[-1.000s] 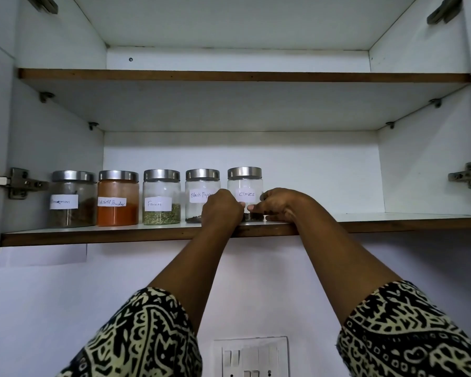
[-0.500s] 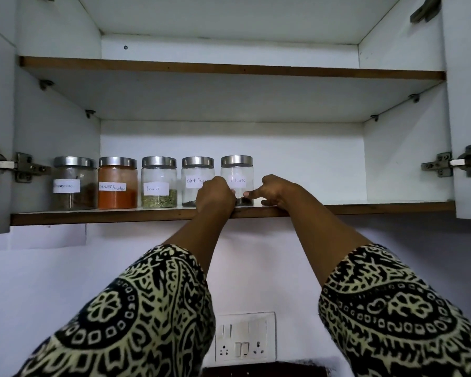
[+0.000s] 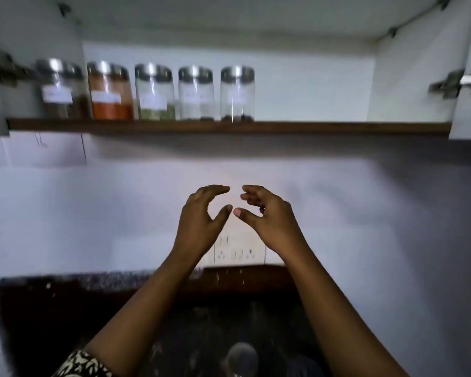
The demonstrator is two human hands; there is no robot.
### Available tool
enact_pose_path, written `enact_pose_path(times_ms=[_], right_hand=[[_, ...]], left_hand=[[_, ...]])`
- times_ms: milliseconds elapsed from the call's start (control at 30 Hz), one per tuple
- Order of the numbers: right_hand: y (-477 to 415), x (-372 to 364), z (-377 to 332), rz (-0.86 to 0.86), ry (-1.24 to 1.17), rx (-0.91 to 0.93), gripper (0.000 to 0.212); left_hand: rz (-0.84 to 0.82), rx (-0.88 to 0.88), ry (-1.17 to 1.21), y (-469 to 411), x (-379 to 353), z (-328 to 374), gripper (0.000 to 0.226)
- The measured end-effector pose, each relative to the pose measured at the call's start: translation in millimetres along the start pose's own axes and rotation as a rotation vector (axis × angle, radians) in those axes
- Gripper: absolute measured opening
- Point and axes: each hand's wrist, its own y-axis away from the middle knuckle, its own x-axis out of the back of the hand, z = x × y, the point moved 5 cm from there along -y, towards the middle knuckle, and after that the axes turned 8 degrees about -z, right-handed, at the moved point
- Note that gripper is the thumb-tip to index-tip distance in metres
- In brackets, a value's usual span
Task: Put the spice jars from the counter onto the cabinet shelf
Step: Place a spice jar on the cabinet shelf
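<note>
Dim, motion-blurred view, with glare streaking the jar lids (image 3: 152, 74), the counter (image 3: 65, 308) in deep shadow, and bent edges.

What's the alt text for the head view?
The left hand and right hand hover empty, fingers loosely curved, below a cabinet shelf holding five metal-lidded spice jars in a row at its left. A dark counter lies beneath.

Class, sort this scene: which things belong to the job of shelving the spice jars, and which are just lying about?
Part of the job: five spice jars, cabinet shelf, counter, left hand and right hand, both empty; a blurred round thing on the counter, perhaps another jar.
Just there: wall socket, door hinge.
</note>
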Motion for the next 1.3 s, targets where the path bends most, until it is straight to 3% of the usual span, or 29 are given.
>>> enact_pose_path(times_ms=[233,367,500,700,967,1133,1300], right_hand=[[98,-85,126,-0.319,-0.09,-0.376,0.052],[137,-121,192,-0.514,0.078,-0.536,0.065],[155,-143,234,-0.546,0.192,-0.615,0.062],[159,-170,278,-0.572,0.217,-0.701,0.092],[155,-178,288,-0.612,0.164,-0.742,0.078],[130,-143,250,-0.577,0.062,-0.652,0.069],[103,-91,187,-0.5,-0.046,-0.532,0.074]], left_hand=[[-0.256,0.423,0.245,144,-61,-83,0.036],[-0.51,0.564,0.139,200,-108,-114,0.055],[-0.719,0.666,0.108,228,-152,-141,0.083],[-0.907,0.722,0.02,239,-196,-173,0.105],[-0.781,0.764,0.097,244,-196,-185,0.074],[-0.66,0.708,0.274,212,-160,-164,0.076],[-0.536,0.615,0.435,160,-119,-117,0.068]])
